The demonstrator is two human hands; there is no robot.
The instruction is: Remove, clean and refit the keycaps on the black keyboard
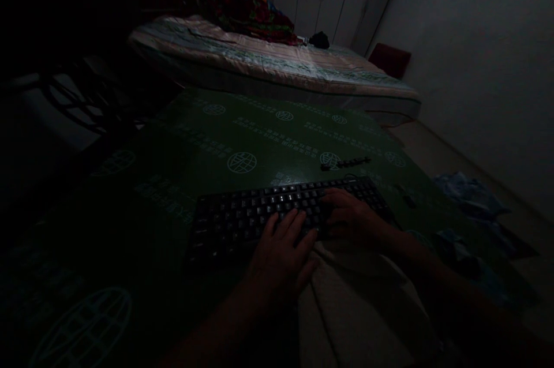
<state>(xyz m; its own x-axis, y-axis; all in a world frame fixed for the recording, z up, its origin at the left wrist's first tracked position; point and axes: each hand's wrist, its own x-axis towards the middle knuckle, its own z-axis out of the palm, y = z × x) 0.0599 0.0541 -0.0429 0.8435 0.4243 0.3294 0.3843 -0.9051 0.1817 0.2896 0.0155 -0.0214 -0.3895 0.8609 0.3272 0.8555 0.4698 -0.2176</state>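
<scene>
A black keyboard lies at a slant on a green tabletop printed with pale globes and lettering. My left hand rests palm down on its near edge, fingers spread over the keys. Over the right part of the keyboard is my right hand, its fingers bent, with a dark gap between the fingertips; nothing held shows there in the dim light. Just beyond the keyboard, several small black pieces lie in a row. Beige cloth sits below both hands.
Past the table stands a bed with a patterned red blanket on it. Crumpled clothes lie at the right, near a pale wall. A small dark object is on the tabletop's right side. The room is very dark.
</scene>
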